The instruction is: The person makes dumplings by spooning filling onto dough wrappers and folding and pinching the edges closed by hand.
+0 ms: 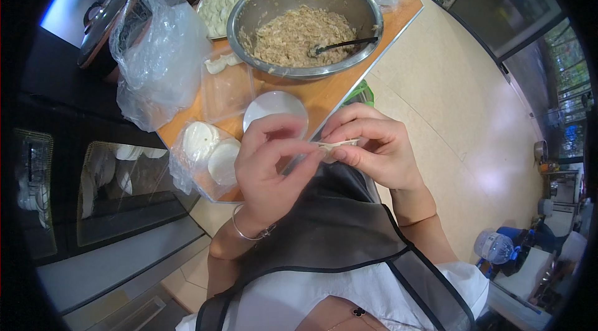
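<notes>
Between my two hands is a folded dumpling (331,148), its wrapper edge pinched by the fingertips. My left hand (275,163) grips its left end with thumb and index finger. At the other end, my right hand (373,146) holds it between thumb and fingers, which hide most of it. Behind my left hand lies a white plate (275,104), partly covered by the hand. Round dumpling wrappers (201,139) sit in a plastic bag to the left. Farther off stands a steel bowl (306,72) of minced filling (303,34), a black-handled utensil (345,45) resting in it.
A clear plastic tray (226,93) holds one dumpling (222,64) at its far edge. Rows of dumplings fill another tray (229,1) behind the bowl. A bulky plastic bag (159,60) stands left. The wooden table's right edge (392,41) runs diagonally beside the tiled floor.
</notes>
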